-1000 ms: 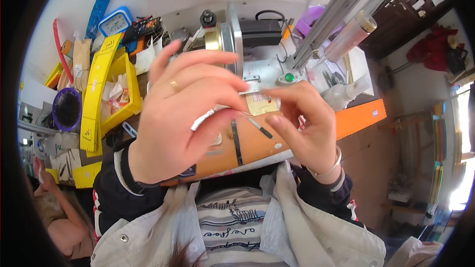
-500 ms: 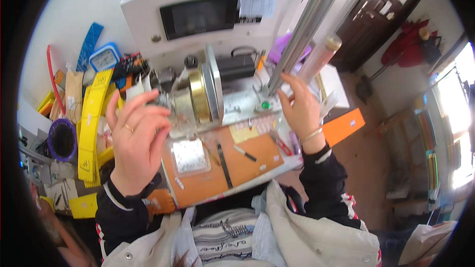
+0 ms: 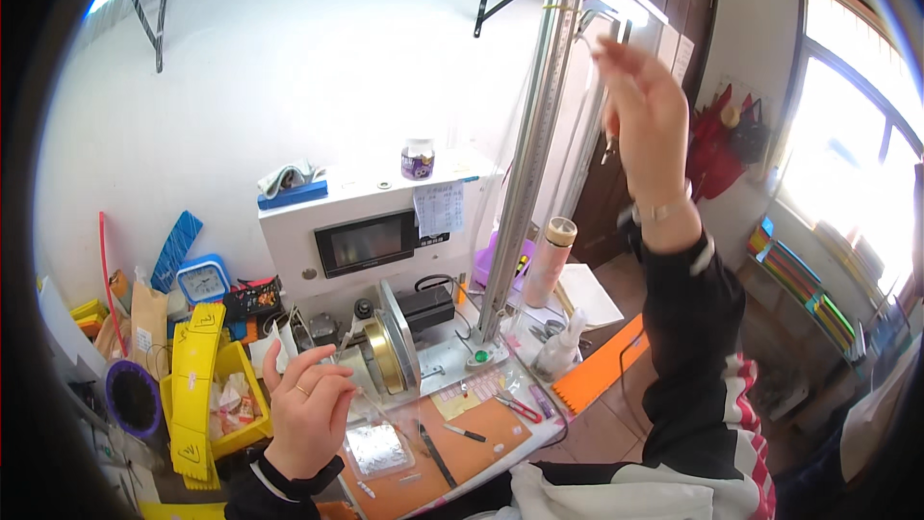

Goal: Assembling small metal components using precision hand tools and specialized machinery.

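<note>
My left hand (image 3: 310,414) is held above the bench, fingers loosely bent and apart. Its fingertips are close to the brass-coloured wheel (image 3: 387,356) on the machine. I see nothing held in it. My right hand (image 3: 650,116) is raised high at the right, beside the upper part of a tall metal rail (image 3: 531,149). Thumb and fingers there are drawn together and blurred, so anything between them cannot be made out. A small dark metal piece (image 3: 607,150) hangs just below this hand. Below my left hand, a clear tray with silvery foil (image 3: 377,449) lies on the orange mat (image 3: 467,431).
A white machine cabinet with a dark screen (image 3: 366,243) stands behind the wheel. A pink bottle (image 3: 551,262) and a squeeze bottle (image 3: 558,351) stand right of the rail. At left are a yellow bin (image 3: 241,435) and a purple-rimmed basket (image 3: 133,399). Red-handled cutters (image 3: 520,408) lie on the mat.
My right hand has risen from the foot of the rail to near its top. The view has tilted up, showing more wall and a shelf. My left hand stays near the wheel.
</note>
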A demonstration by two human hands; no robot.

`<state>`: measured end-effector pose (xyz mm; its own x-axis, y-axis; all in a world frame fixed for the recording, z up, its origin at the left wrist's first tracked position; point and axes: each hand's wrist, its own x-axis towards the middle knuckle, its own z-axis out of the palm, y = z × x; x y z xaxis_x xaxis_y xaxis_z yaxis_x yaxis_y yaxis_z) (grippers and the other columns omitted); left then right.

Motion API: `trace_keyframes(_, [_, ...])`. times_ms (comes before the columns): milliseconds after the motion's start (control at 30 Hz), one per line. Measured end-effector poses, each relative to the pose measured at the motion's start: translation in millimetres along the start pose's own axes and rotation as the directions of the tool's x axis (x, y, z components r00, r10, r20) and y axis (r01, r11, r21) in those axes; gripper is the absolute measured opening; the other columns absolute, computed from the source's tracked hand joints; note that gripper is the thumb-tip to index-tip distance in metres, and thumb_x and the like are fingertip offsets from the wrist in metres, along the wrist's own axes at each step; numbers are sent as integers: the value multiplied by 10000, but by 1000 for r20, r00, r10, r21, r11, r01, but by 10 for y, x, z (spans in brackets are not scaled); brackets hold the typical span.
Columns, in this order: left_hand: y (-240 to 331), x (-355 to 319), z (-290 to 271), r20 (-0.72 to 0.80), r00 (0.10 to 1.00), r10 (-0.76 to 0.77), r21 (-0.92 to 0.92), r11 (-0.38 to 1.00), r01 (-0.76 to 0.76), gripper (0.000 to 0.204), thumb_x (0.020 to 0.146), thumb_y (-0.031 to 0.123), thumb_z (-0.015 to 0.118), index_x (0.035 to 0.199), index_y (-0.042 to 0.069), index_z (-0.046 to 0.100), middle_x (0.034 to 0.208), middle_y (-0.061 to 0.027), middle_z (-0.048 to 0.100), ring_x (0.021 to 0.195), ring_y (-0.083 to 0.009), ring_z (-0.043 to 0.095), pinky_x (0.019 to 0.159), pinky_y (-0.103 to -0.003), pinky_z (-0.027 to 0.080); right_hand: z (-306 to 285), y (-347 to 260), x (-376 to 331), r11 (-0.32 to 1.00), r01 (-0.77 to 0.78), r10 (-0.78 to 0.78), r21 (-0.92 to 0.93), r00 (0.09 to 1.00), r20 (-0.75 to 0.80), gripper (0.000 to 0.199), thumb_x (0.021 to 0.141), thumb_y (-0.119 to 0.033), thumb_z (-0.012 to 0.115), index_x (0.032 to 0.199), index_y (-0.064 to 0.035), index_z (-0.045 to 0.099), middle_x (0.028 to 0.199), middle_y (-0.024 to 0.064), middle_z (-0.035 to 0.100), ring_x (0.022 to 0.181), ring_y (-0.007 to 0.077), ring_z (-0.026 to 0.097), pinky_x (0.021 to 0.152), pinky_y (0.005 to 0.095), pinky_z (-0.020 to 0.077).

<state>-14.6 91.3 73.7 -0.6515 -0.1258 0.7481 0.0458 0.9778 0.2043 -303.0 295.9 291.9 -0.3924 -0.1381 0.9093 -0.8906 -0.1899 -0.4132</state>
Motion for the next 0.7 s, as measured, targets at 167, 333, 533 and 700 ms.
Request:
trace_keyframes(167, [-16,-49,-32,-21,1000,5,-30,1000,-6,132,751,12,699,784,99,605,901,-17,679,1098,-273,626,1106,-572,246,287,97,698,992,-110,107,-65,993,-51,258,917,-181,665,1075,24,667,921,60,699,536,79,570,487,206,452])
trace_keyframes(333, [-35,-98,-43,3,1000,10,-6,1000,-10,140,753,33,724,788,111,614,905,1,682,1093,-256,632,1095,-567,257,434,219,884,989,-147,149,27,985,-88,216,910,-182,674,1002,11,705,849,57,719,540,82,574,483,218,457])
trace_keyframes(533, [-38,-99,-39,9,1000,18,-27,999,-18,142,752,31,723,794,114,616,907,4,680,1091,-252,632,1094,-555,260,349,231,1009,994,-78,62,-76,980,-190,172,925,-186,680,946,-22,730,836,35,740,596,46,571,557,200,442])
trace_keyframes(700, [-25,-33,-56,6,1000,14,-32,999,-14,130,758,26,715,802,105,622,901,-3,678,1085,-256,635,1095,-550,263,315,409,1113,909,58,-185,-412,943,-276,229,846,-266,716,795,-45,739,764,77,737,675,199,686,689,331,535])
